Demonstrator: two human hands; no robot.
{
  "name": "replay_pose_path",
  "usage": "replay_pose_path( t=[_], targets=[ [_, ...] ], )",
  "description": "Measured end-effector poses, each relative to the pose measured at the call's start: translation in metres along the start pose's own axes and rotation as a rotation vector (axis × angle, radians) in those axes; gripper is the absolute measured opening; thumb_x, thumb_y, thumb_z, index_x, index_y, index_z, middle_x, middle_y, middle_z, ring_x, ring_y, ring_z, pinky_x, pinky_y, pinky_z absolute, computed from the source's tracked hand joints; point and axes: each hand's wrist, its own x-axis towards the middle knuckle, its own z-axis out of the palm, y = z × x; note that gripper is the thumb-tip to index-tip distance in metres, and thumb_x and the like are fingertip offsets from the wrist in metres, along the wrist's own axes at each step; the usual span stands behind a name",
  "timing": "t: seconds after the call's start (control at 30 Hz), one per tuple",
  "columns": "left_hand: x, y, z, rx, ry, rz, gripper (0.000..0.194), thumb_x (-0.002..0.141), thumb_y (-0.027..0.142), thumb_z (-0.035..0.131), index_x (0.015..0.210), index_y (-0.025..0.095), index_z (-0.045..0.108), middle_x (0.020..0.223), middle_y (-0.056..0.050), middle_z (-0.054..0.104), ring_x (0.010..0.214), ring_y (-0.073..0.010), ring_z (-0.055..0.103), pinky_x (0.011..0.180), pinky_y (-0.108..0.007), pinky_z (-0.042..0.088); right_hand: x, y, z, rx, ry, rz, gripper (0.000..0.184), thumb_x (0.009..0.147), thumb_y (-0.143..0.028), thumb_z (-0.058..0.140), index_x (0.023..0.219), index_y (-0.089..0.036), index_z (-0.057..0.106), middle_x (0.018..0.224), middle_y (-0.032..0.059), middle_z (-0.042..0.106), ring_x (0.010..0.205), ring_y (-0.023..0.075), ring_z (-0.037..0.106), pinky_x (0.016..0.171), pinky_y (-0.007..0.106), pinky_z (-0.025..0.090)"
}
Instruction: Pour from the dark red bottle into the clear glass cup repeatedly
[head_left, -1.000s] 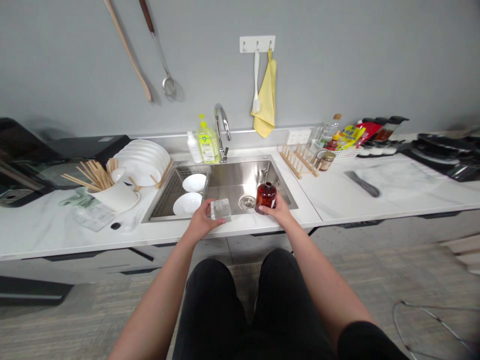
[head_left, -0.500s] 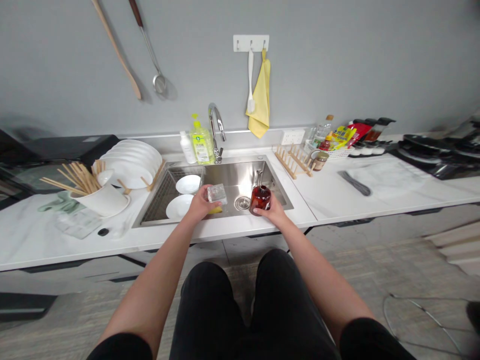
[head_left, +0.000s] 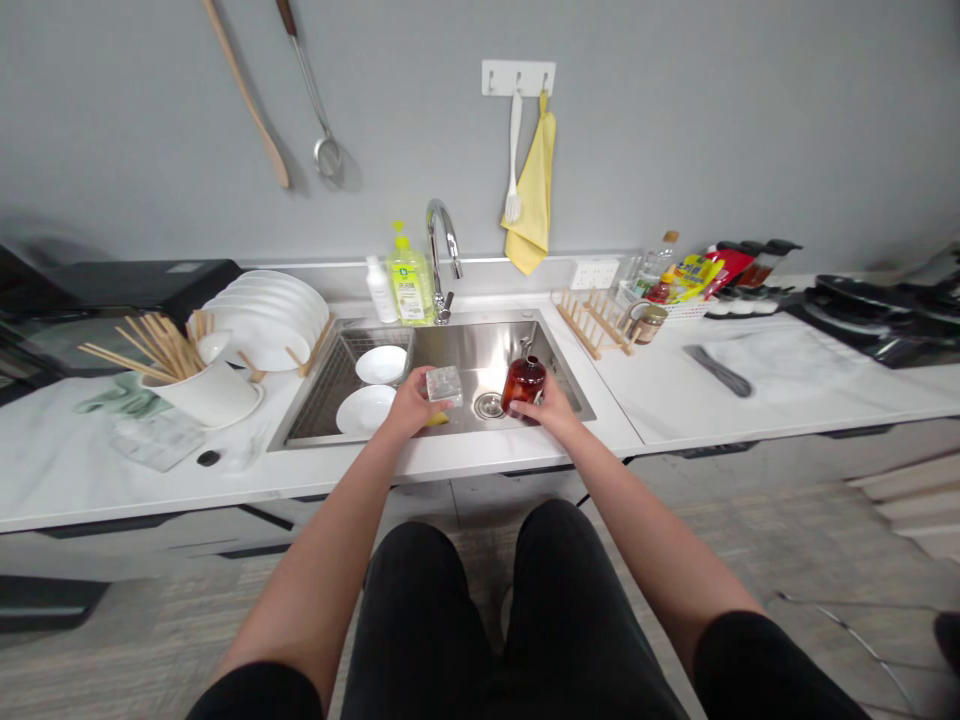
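The left hand (head_left: 411,404) had its thumb and fingers gripping a clear block (head_left: 444,388), which was over the near part of the sink (head_left: 457,346), to the right of two white bowls (head_left: 366,409). Something yellow (head_left: 437,420) showed just on the near side of the block. The right hand (head_left: 551,408) was curled around a brown bottle (head_left: 523,384), neck upward, near the drain (head_left: 490,405). At the far edge stood the tap (head_left: 442,240) and a soap bottle (head_left: 409,290); a wooden rack (head_left: 579,326) sat on the desk (head_left: 637,385) to the right.
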Motion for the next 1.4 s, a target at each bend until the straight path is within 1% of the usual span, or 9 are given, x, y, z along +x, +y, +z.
replay_pose_path(
  t=[0.2,0.3,0.4,0.53,0.63,0.73,0.9,1.07,1.4],
  targets=[
    [0.002,-0.002,0.000,-0.025,-0.007,-0.001,0.090,0.058,0.038,0.107,0.135,0.024,0.063,0.125,-0.009,0.079,0.113,-0.0308,0.078,0.105,-0.050,0.064,0.046,0.001,0.028,-0.059,-0.071,0.028,0.101,0.061,-0.035,0.104,0.154,-0.023,0.067,0.142,0.0124,0.080,0.127,0.0359,0.076,0.123,0.059,0.055],
    [0.002,-0.003,0.001,-0.063,-0.030,0.000,0.094,0.058,0.038,0.108,0.138,0.024,0.061,0.128,-0.010,0.078,0.113,-0.0301,0.078,0.104,-0.050,0.064,0.052,0.011,0.045,-0.101,-0.120,0.040,0.095,0.060,-0.032,0.104,0.148,-0.023,0.069,0.136,0.0108,0.082,0.120,0.0338,0.078,0.118,0.058,0.058],
    [0.002,-0.004,0.001,-0.059,-0.035,-0.002,0.094,0.059,0.038,0.108,0.138,0.024,0.060,0.129,-0.011,0.077,0.111,-0.0289,0.078,0.102,-0.048,0.064,0.051,0.021,0.054,-0.079,-0.158,0.009,0.092,0.062,-0.031,0.103,0.147,-0.024,0.069,0.135,0.0090,0.083,0.118,0.0314,0.079,0.116,0.055,0.060],
    [0.002,-0.006,0.002,-0.036,-0.025,0.004,0.092,0.058,0.038,0.108,0.136,0.024,0.060,0.127,-0.009,0.076,0.110,-0.0286,0.077,0.102,-0.047,0.064,0.047,0.026,0.051,-0.064,-0.124,-0.029,0.098,0.064,-0.034,0.102,0.153,-0.025,0.063,0.143,0.0095,0.078,0.119,0.0305,0.077,0.115,0.053,0.060],
    [0.002,-0.005,0.001,-0.006,-0.015,0.001,0.091,0.058,0.036,0.108,0.135,0.023,0.062,0.124,-0.009,0.076,0.109,-0.0285,0.076,0.104,-0.047,0.063,0.044,0.024,0.048,-0.093,-0.114,-0.087,0.098,0.066,-0.034,0.100,0.156,-0.026,0.062,0.148,0.0088,0.076,0.128,0.0328,0.074,0.119,0.054,0.058],
    [0.000,-0.002,0.001,0.018,-0.024,-0.003,0.088,0.060,0.036,0.107,0.135,0.023,0.063,0.123,-0.008,0.077,0.109,-0.0281,0.076,0.105,-0.047,0.062,0.043,0.020,0.047,-0.120,-0.120,-0.184,0.094,0.069,-0.031,0.097,0.157,-0.025,0.064,0.151,0.0096,0.075,0.137,0.0354,0.072,0.124,0.054,0.054],
    [-0.002,0.004,0.001,0.056,-0.052,-0.017,0.087,0.062,0.035,0.106,0.136,0.022,0.062,0.126,-0.009,0.077,0.111,-0.0278,0.076,0.107,-0.049,0.061,0.041,0.013,0.046,-0.248,-0.125,-0.325,0.088,0.071,-0.029,0.097,0.155,-0.026,0.070,0.154,0.0118,0.075,0.141,0.0397,0.070,0.129,0.057,0.048],
    [-0.002,0.009,0.002,0.075,-0.050,-0.033,0.088,0.059,0.034,0.107,0.134,0.024,0.062,0.126,-0.008,0.078,0.112,-0.0289,0.076,0.107,-0.050,0.062,0.038,0.008,0.045,-0.349,-0.110,-0.343,0.091,0.071,-0.026,0.096,0.158,-0.031,0.070,0.155,0.0098,0.075,0.140,0.0410,0.069,0.127,0.059,0.049],
    [-0.003,0.010,0.002,0.143,-0.051,-0.045,0.086,0.059,0.031,0.107,0.133,0.025,0.065,0.125,-0.008,0.079,0.109,-0.0298,0.077,0.107,-0.052,0.062,0.028,-0.008,0.044,-0.552,-0.081,-0.391,0.091,0.075,-0.019,0.087,0.164,-0.029,0.066,0.154,0.0123,0.073,0.140,0.0438,0.062,0.123,0.062,0.047]
  ],
)
